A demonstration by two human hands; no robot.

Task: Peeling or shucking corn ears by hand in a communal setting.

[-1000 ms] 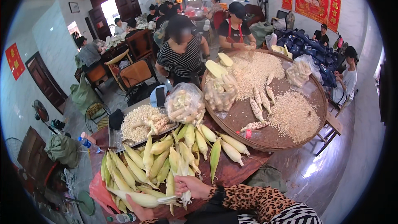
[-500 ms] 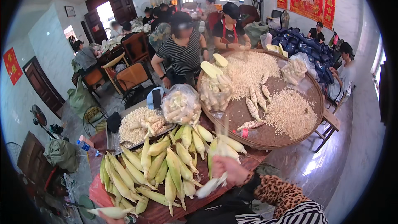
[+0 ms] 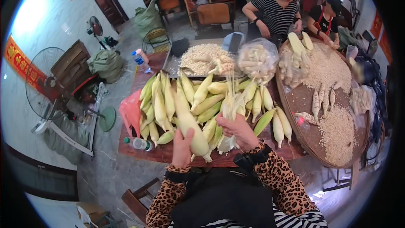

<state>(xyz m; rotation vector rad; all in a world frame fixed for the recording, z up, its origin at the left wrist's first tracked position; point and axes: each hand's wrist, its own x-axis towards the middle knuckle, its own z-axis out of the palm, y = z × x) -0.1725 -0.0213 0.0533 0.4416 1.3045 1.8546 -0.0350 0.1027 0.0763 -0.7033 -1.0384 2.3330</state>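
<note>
My left hand (image 3: 182, 148) grips a pale green ear of corn (image 3: 188, 123) by its lower end, the ear pointing away from me over the pile. Just to its right, my right hand (image 3: 239, 131) closes on a bunch of peeled-back husk leaves and silk (image 3: 230, 106). Both hands hover over a heap of unhusked corn ears (image 3: 177, 101) spread on a dark red table (image 3: 145, 154). Leopard-print sleeves cover both forearms.
A metal tray of kernels (image 3: 202, 59), a clear bag of cobs (image 3: 257, 59) and a wide round basket (image 3: 303, 135) with kernels and bare cobs lie beyond. Two people work at the far side. A plastic bottle (image 3: 138, 143), red bag (image 3: 130, 112), stool (image 3: 137, 198) and fans (image 3: 44, 80) sit left.
The view has swung left and down toward the pile. My hands moved from the table's near edge onto one ear, left gripping it, right now pulling husk upward.
</note>
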